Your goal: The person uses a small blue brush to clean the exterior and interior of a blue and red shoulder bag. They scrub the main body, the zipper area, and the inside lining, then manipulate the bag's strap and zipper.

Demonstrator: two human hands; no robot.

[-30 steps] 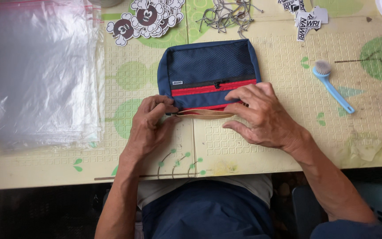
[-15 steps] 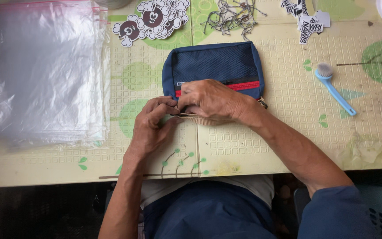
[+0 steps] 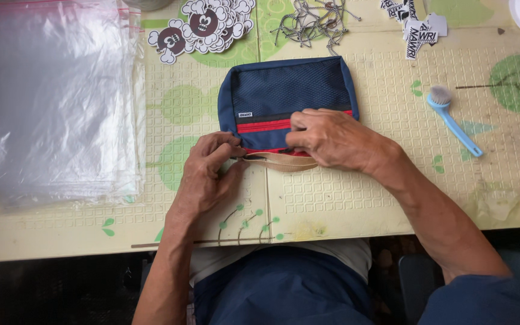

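I see the navy pouch (image 3: 290,96) lying flat on the table (image 3: 362,198), centre. My left hand (image 3: 209,174) pinches its lower-left corner, fingers closed on the fabric. My right hand (image 3: 332,139) presses on the lower edge, fingertips closed over the red zipper (image 3: 263,126). A tan strap (image 3: 281,161) lies just below.

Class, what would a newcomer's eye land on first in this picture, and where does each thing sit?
First, the navy pouch with red zips at the table's centre, the left hand at its lower left corner and the right hand on its lower edge over a tan strap. Next, the stack of clear bags at the left. A blue brush lies right.
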